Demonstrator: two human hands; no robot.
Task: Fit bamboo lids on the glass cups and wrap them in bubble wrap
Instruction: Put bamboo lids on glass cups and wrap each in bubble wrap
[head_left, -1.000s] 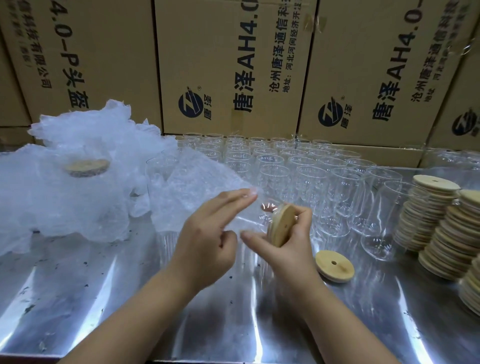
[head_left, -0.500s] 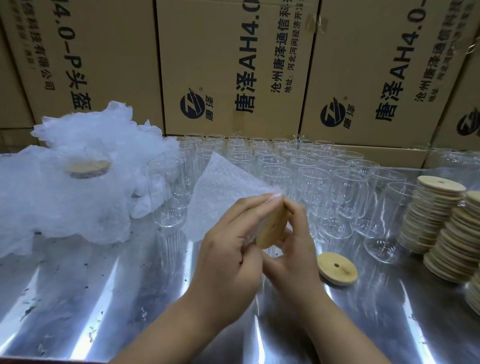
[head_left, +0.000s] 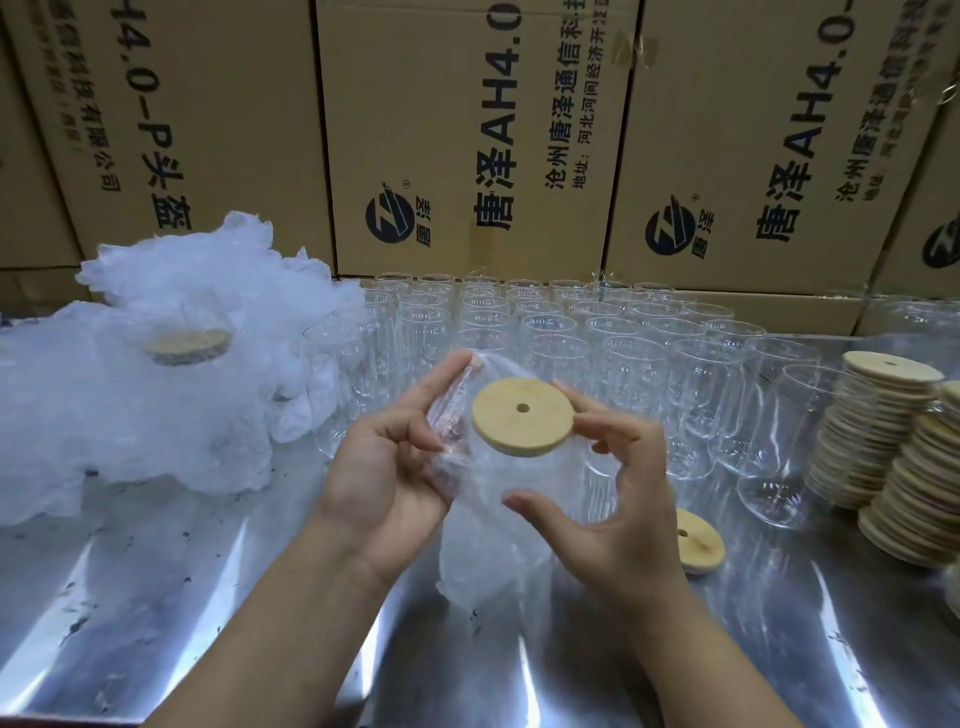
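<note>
Bamboo lid (head_left: 522, 431): round, holed | left fingers (head_left: 413, 422) grip crinkled bubble wrap (head_left: 483, 545) | right fingers (head_left: 615, 423) grip lid

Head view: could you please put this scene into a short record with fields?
left hand: grips wrap
right hand: fingers curl at lid, thumb on wrap
lid: hole visible, over wrap
cup under lid: cannot tell
spare lid: flat on table
lid stacks: right
empty cups: rows behind hands
wrapped pile: left
</note>
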